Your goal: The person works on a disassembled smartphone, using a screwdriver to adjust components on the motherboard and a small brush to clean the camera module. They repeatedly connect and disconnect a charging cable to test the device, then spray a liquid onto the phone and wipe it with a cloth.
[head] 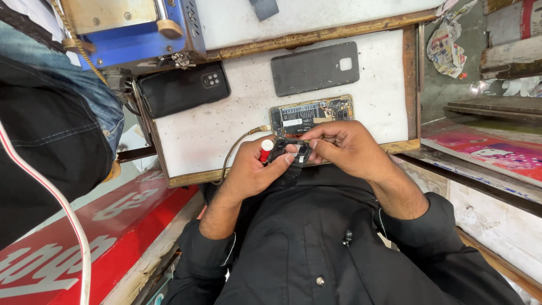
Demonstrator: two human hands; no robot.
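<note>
Seen from the head camera, just below the middle of the frame, the left hand (251, 169) has its fingers clenched around a small tool with a red and white cap (265, 150), while its thumb and forefinger also steady a small black plastic phone part (292, 155). The right hand (344, 148) meets it from the right, its fingertips pinching the same black part, so both hands grasp it together above the near edge of the white, wood-framed counter (197, 138). Just behind the hands lies an opened phone with its circuit board and black battery exposed (310, 114); a brown cable (237, 147) reaches its left end. Further up lies a flat dark grey back cover with a square camera hole (314, 68). To the left of that cover, a black phone lies face down (183, 88), partly under a blue machine (141, 34) in the upper left.
</note>
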